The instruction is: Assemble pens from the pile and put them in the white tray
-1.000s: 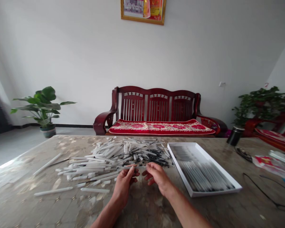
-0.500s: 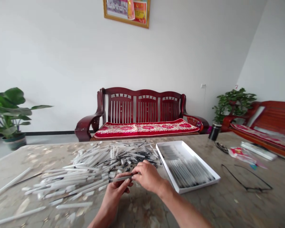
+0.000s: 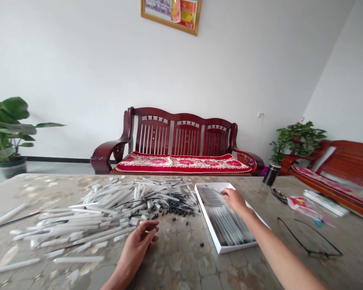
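Note:
Over the far part of a white box tray (image 3: pixel 206 221), my right hand (image 3: pixel 236 200) pinches what looks like a slim pen, mostly blurred against the others. Rows of clear pens (image 3: pixel 230 225) with dark ends lie inside that tray. My left hand (image 3: pixel 140 238) rests above the table, its fingers loosely curled and apart, holding nothing. Beside it, to the left, spreads a heap of white pen barrels (image 3: pixel 87 219). Small black pen parts (image 3: pixel 172 210) are scattered just beyond the left hand, with one black piece (image 3: pixel 201 245) lying nearer to me.
Eyeglasses (image 3: pixel 317 253), a plastic packet (image 3: pixel 304 204), a long white box (image 3: pixel 326 202) and a black canister (image 3: pixel 271 174) occupy the table's right side. A red wooden bench (image 3: pixel 186 137) stands behind the patterned table (image 3: pixel 175 266). A potted plant (image 3: pixel 10 133) is at far left.
My right hand has left my left hand and moved right, over the tray. The dark pen has left my left hand, which has loosened and shifted slightly left. The view has tilted a little.

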A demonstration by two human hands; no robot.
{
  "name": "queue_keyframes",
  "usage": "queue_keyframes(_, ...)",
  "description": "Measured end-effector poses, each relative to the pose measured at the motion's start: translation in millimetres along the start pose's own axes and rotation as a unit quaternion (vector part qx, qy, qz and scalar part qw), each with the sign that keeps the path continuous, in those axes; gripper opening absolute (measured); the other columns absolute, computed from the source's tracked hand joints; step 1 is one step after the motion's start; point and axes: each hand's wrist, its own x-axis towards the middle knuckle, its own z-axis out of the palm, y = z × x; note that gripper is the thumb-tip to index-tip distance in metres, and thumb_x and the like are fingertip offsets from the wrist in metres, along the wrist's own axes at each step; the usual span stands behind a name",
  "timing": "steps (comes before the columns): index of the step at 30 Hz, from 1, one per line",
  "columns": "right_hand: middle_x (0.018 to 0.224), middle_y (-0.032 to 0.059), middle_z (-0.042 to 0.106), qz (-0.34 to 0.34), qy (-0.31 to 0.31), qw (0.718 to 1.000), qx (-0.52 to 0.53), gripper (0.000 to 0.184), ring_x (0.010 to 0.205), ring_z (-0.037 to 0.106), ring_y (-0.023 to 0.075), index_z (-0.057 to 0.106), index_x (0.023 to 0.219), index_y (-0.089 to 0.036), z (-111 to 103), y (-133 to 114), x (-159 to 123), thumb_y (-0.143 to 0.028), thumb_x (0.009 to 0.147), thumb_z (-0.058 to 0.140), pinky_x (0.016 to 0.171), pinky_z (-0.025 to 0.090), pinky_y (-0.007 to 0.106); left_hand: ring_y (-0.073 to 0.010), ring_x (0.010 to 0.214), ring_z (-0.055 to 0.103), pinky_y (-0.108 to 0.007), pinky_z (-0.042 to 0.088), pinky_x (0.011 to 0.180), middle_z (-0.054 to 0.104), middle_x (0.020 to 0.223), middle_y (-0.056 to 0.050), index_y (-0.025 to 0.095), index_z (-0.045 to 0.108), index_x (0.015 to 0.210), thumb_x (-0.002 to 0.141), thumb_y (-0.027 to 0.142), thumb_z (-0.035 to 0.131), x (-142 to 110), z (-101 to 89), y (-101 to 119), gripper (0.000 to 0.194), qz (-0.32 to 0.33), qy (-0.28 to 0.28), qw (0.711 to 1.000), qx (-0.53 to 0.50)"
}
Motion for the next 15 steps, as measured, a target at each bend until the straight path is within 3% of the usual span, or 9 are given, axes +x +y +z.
queue_keyframes(7, 0.097, 0.0065, 0.073, -0.042, -0.007, 0.991, -0.126, 0.024, 0.099, 0.062, 0.0223, 0.075, 0.09, -0.025, 30.9, 3.3, 33.0, -0.01, 0.081, 0.059, 0.077, 0.041, 0.028, -0.0197, 0.062, 0.061, -0.026, 0.045, 0.057, 0.068, 0.064, -0.001, 0.022, 0.073, 0.08, 0.068, 0.049, 0.069, -2.5, -1.6, -9.4, 0.03, 0.031, -0.034, 0.992, 0.115)
queue_keyframes(15, 0.097, 0.0067, 0.07, -0.1, -0.017, 0.979, -0.177, 0.021, 0.098, 0.06, 0.0204, 0.074, 0.092, -0.025, 56.7, 0.1, 68.4, -0.011, 0.084, 0.059, 0.075, 0.04, 0.027, -0.0211, 0.071, 0.063, -0.026, 0.046, 0.067, 0.071, 0.076, -0.003, 0.022, 0.072, 0.083, 0.077, 0.036, 0.059, -4.6, -1.8, -11.7, 0.02, 0.04, -0.061, 0.979, 0.19)
